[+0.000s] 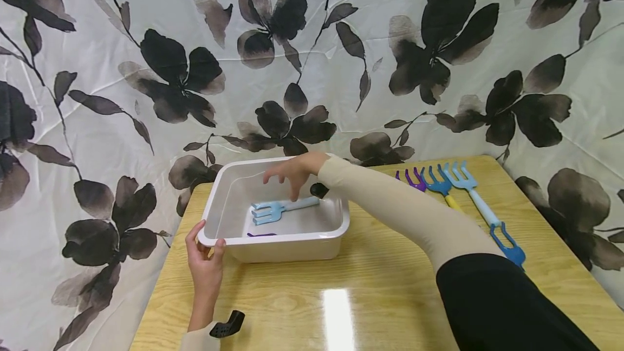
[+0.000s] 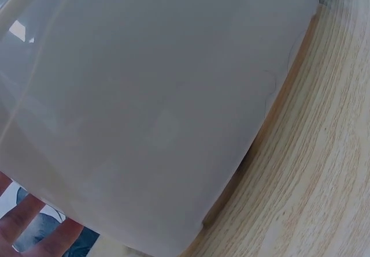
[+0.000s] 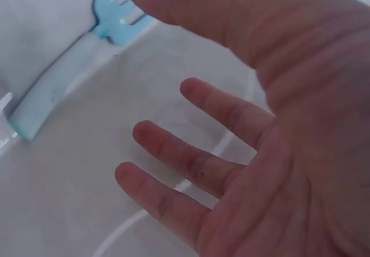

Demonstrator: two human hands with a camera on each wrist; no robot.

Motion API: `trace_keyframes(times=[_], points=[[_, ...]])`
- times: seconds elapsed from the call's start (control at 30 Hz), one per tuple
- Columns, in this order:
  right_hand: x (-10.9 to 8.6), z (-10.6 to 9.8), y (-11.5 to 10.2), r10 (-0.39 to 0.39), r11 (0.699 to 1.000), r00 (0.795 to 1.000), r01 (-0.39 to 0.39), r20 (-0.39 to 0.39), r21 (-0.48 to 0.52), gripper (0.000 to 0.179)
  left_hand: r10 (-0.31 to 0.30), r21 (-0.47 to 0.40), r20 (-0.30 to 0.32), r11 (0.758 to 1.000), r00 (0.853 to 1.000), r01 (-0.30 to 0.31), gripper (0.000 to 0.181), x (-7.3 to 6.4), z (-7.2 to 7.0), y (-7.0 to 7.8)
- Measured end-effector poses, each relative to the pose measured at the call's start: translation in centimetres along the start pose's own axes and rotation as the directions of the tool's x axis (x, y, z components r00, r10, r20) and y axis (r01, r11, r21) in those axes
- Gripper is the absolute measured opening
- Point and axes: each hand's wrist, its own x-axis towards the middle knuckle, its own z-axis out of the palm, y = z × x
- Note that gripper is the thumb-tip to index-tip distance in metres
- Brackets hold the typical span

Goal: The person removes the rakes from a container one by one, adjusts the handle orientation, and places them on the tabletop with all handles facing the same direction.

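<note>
From the head, the right hand hangs with a wide grip, fingers spread. Below it, inside the tub, lies a fork, long axis nearly sideways, tines left, handle right. The left hand grips the tub's near-left corner.

From the left wrist, the tub's wall stands beside the fingers.

From the right wrist, the fork slants beyond the thumb, whose tip overlaps the tines.

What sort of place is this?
Probably an indoor workspace: a floral fabric backdrop behind a wood-grain table, which bears a white plastic basin with a light-blue garden fork inside.
</note>
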Motion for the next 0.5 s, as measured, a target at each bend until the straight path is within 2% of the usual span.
trace_keyframes(times=[0.17, 0.23, 0.37, 0.5], points=[[2.0, 1.0, -0.3, 0.116, 0.991, 0.993, -0.117, 0.015, 0.071, 0.088, -0.008, 0.003, 0.000, 1.000, 1.000, 0.008, 0.061, 0.1, -0.3, 0.0], [2.7, 1.4, -0.5, 0.135, 0.988, 0.991, -0.135, 0.014, 0.072, 0.086, -0.009, -0.003, -0.004, 1.000, 1.000, 0.009, 0.061, 0.2, -0.4, -0.1], [3.9, 2.6, -0.7, 0.152, 0.987, 0.988, -0.153, -0.006, -0.041, 0.080, -0.003, -0.018, -0.006, 1.000, 1.000, 0.003, 0.061, 0.2, -0.5, -0.3], [5.1, 4.2, -0.2, 0.217, 0.969, 0.975, -0.220, -0.038, -0.110, 0.077, 0.005, -0.023, 0.007, 1.000, 1.000, -0.005, 0.061, 0.1, -0.3, -0.4]])
